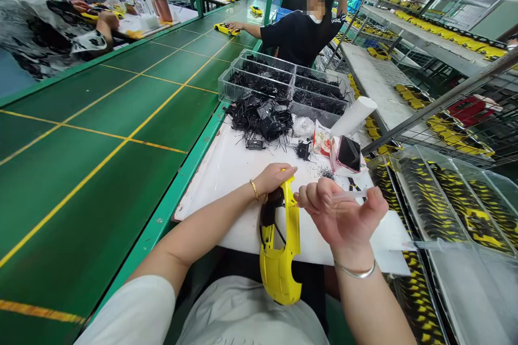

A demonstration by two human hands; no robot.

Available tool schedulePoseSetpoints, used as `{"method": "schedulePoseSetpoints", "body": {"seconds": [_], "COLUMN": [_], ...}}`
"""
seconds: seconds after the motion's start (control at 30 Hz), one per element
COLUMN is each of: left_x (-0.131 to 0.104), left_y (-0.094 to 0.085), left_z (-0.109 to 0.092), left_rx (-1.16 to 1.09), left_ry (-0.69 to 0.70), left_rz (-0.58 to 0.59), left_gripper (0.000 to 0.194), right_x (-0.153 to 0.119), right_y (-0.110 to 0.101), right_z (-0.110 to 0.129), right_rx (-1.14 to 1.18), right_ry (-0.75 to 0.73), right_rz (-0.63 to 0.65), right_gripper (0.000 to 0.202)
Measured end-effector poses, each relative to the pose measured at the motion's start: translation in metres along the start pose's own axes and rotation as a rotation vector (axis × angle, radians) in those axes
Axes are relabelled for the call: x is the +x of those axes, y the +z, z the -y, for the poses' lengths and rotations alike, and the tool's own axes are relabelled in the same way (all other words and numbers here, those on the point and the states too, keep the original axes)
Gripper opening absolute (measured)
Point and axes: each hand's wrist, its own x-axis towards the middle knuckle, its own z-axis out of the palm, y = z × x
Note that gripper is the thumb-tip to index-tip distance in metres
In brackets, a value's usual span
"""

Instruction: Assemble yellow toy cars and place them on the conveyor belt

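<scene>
1. Well, from the head view, our left hand [275,178] pinches the far end of a long yellow plastic car shell [281,275], thumb and fingers closed tight.
2. Our right hand [343,218] is half curled around a thin, pale, see-through stick [348,194]; we can't tell if its fingertips touch the shell.
3. The shell's near end hangs past the flat white table [226,172], over our lap, so a weak pinch could drop it.
4. One bump could scatter the tiny black bits [326,172].
5. We have more room leftward than near the pink-edged black phone [349,154].
</scene>
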Motion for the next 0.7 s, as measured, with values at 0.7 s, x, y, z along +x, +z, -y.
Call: {"method": "schedulePoseSetpoints", "body": {"seconds": [0.7], "left_x": [-0.001], "left_y": [0.0], "left_z": [0.002], "left_rx": [-0.003], "left_ry": [-0.036], "left_rz": [0.0], "left_gripper": [0.044], "right_x": [-0.035], "right_y": [-0.002], "right_z": [0.001], "right_rx": [-0.516], "right_ry": [-0.236], "right_rz": [-0.118], "right_gripper": [0.051]}}
